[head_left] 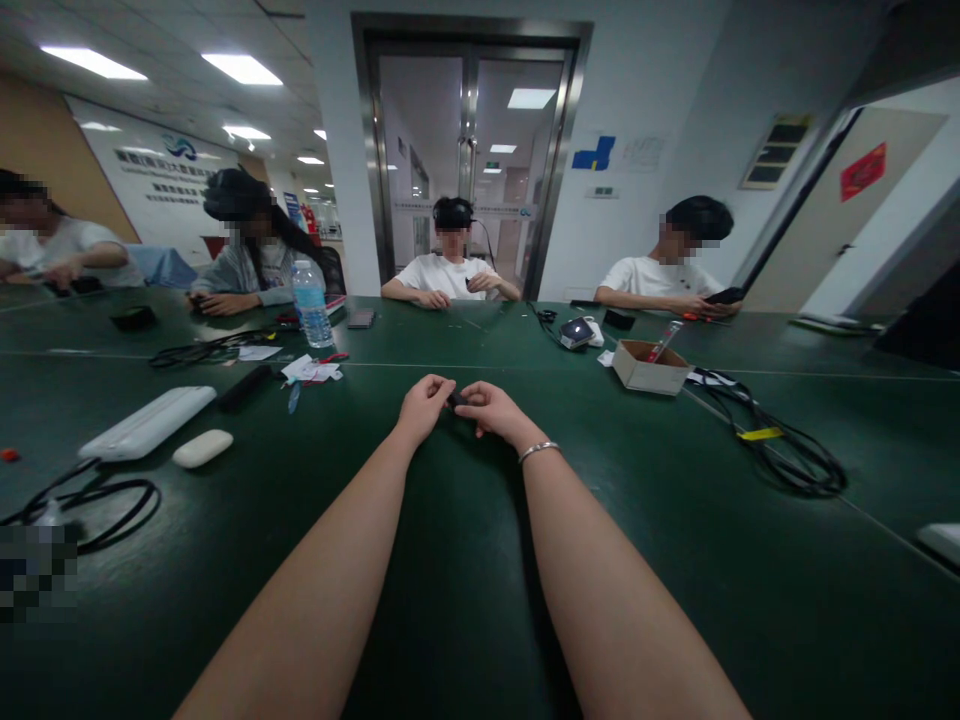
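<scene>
Both my arms stretch forward over the dark green table (465, 520), and the hands meet near its middle. Between them is a small black object (455, 398), mostly covered by fingers; its kind cannot be made out. My left hand (424, 408) pinches its left end between thumb and fingers. From the other side, my right hand (495, 410) closes thumb and fingers on the same piece. A silver bracelet (538, 451) circles my right wrist.
Left lie a white case (150, 422), a white oval object (202, 449), papers (311, 370) and a water bottle (312, 305). Right are an open cardboard box (651, 372) and coiled black cable (795, 455). Several people sit around the table, one person (450, 270) directly opposite.
</scene>
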